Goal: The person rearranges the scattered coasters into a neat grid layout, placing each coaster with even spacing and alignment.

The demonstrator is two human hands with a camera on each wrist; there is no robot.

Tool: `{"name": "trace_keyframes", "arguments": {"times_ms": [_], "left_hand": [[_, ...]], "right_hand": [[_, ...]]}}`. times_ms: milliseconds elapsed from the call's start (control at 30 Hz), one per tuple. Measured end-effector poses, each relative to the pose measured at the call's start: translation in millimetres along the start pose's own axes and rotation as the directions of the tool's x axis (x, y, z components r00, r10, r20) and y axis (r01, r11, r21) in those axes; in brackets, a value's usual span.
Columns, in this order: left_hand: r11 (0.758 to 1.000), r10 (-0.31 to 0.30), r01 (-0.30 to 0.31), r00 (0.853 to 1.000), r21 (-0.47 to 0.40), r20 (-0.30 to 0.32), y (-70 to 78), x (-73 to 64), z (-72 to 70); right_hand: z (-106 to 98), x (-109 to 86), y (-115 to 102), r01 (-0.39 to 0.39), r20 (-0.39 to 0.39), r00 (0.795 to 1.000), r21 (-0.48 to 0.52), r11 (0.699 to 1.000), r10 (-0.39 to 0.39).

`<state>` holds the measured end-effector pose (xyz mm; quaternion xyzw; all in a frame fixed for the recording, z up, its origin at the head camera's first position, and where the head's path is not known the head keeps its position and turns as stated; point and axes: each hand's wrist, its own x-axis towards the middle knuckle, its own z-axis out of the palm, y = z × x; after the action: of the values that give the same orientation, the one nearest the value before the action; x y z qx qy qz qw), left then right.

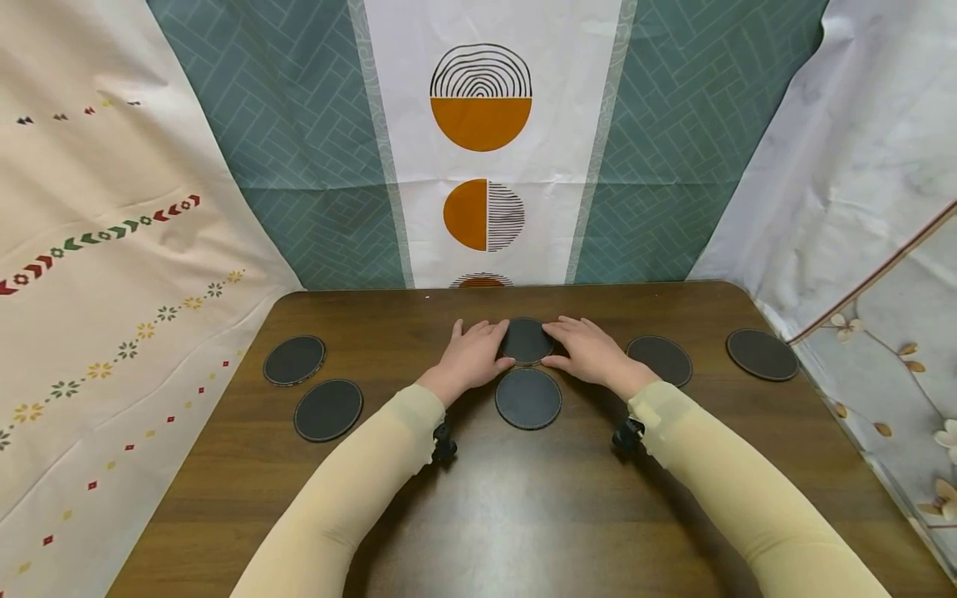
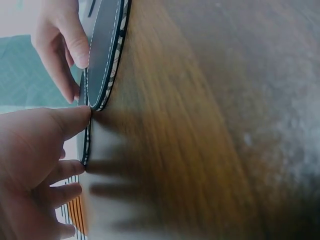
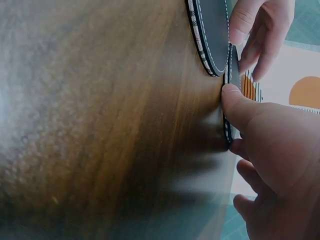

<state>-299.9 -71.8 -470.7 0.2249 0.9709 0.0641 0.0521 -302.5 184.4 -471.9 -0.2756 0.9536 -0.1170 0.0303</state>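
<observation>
At the far middle of the table lies a round dark coaster (image 1: 527,339) with pale edge stitching. My left hand (image 1: 473,355) touches its left rim, the thumb at the near side and the index finger farther back. From the right, my right hand (image 1: 586,349) meets the rim with thumb and index finger in the same way. The other fingers of both hands are spread away from the coaster. Directly in front sits a second coaster (image 1: 528,399), nearly meeting the first. In the left wrist view its stitched edge (image 2: 107,55) shows close above the left thumb.
Two more coasters, one farther back (image 1: 295,360) and one nearer (image 1: 328,410), lie at the left. On the right are another coaster (image 1: 661,360), partly behind the right forearm, and one (image 1: 763,354) near the table's right edge. Patterned cloths (image 1: 314,124) hang around the wooden table (image 1: 508,515).
</observation>
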Motion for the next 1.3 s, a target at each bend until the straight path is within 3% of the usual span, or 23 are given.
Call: {"name": "trace_keyframes", "arguments": {"times_ms": [1033,1300], "left_hand": [[1.0,0.021,-0.021,1.0,0.001,-0.021,0.7,-9.8,2.5],[1.0,0.026,-0.026,0.999,0.012,-0.027,6.3,-14.9,-3.9]], "right_hand": [[6,-5.7,-2,0.014,-0.011,1.0,0.023,1.0,-0.014],[4,-10.1,-1,0.015,-0.019,1.0,0.025,1.0,-0.015]]}}
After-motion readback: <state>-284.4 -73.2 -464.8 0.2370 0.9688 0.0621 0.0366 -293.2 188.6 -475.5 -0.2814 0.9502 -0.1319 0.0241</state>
